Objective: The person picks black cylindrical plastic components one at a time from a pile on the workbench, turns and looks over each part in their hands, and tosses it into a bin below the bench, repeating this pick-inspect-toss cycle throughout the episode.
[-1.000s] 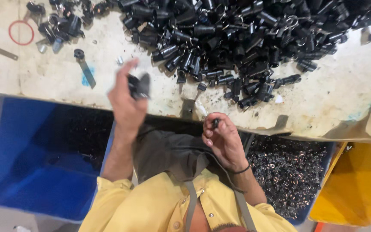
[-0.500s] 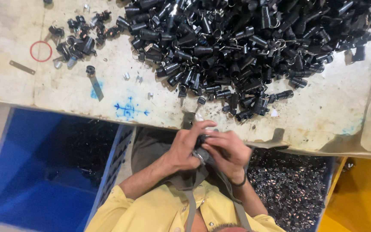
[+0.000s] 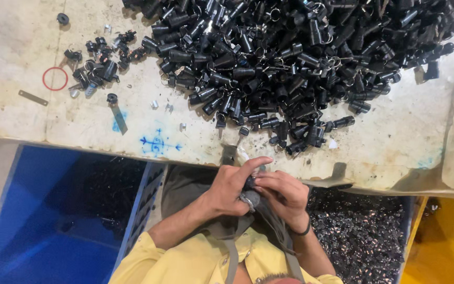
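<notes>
While both my hands meet just below the table edge, my left hand (image 3: 229,192) wraps around a small dark part (image 3: 249,199) and my right hand (image 3: 285,194) pinches in on the same piece from the other side, fingers closed tight, thumb laid over the top. So the part sits between my two hands, in front of my chest, off the table. I'd judge I'm in the middle of fitting or pressing it together; finishing that calls for a steady grip from the left and a small, careful push or twist from the right. Up on the table (image 3: 395,147), worn, pale and stained with blue marks, a big heap of black parts (image 3: 290,58) spreads across the far side. A smaller cluster of bits (image 3: 98,63) lies off to the left, near a red ring (image 3: 54,78). Below the edge, a blue bin (image 3: 38,221) stands on my left, a bin of small dark scraps (image 3: 363,231) on my right, and a yellow bin (image 3: 447,242) beyond that
</notes>
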The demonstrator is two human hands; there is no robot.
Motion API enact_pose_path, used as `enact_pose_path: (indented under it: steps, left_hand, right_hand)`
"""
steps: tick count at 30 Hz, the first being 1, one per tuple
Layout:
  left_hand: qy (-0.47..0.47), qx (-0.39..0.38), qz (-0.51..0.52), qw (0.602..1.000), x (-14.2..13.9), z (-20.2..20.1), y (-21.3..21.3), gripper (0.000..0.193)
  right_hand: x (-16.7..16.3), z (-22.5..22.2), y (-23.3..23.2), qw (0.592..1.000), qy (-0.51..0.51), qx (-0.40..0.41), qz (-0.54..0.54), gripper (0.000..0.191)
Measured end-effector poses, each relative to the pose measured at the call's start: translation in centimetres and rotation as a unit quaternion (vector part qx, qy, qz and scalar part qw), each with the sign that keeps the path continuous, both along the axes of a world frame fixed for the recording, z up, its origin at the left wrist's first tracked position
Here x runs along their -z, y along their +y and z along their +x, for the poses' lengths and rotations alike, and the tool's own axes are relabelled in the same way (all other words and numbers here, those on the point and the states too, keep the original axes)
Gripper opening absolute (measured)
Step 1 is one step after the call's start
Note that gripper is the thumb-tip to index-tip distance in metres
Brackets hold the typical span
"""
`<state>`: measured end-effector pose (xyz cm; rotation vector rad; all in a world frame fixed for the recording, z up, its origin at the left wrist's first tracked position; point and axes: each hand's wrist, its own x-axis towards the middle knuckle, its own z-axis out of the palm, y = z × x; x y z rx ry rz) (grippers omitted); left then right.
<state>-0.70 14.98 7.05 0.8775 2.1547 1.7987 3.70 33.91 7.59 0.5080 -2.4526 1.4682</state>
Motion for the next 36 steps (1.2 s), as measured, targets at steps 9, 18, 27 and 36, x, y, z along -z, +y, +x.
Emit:
enact_pose_path:
  steps: [9, 18, 27, 36]
  left_hand:
    - [0.054, 0.092, -0.173, 0.979, 0.2, -1.1, -0.2, 0.108]
    - [0.049, -0.322, -0.163, 0.931, 4.9, 2.8, -10.0, 0.071]
    - [-0.101, -0.622, -0.318, 0.708, 10.5, 6.9, -16.8, 0.045]
    - [0.229, -0.191, -0.121, 0.947, -1.2, -4.1, -0.2, 0.062]
  right_hand:
    - [0.3, -1.2, 1.3, 0.992, -0.063, -0.105, 0.036, 0.026]
    - [5.5, 5.3, 4.4, 0.970, 0.045, 0.226, 0.081, 0.032]
    - [8.4, 19.7, 16.4, 0.519, -0.395, 0.694, 0.304, 0.112]
    - [7.3, 17.6, 12.3, 0.465, -0.422, 0.722, 0.293, 0.088]
